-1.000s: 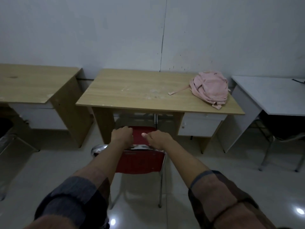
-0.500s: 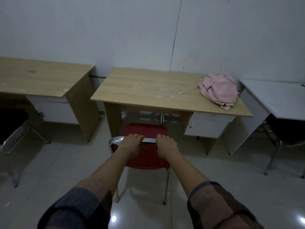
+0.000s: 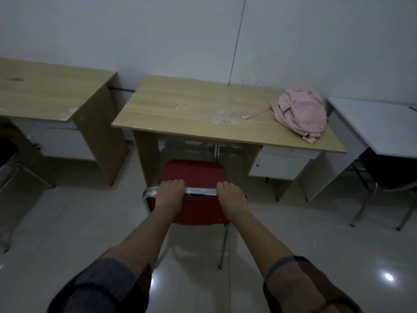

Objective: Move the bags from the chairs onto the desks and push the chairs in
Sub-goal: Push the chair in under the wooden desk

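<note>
A red chair (image 3: 194, 175) with a chrome frame stands in front of the middle wooden desk (image 3: 198, 109), its seat's front edge at the desk's front edge. My left hand (image 3: 169, 196) and my right hand (image 3: 231, 198) both grip the top bar of its backrest, fingers curled over the chrome. A pink bag (image 3: 300, 112) lies on the right end of that desk, one strap trailing left across the top.
A second wooden desk (image 3: 45, 93) stands to the left with a dark chair (image 3: 9, 168) before it. A white desk (image 3: 381, 125) stands to the right with a black chair (image 3: 388, 175) partly under it. Glossy tiled floor lies all around.
My hands have spread apart along the backrest bar and closed over it. The view has drawn back a little, so more of the red seat shows.
</note>
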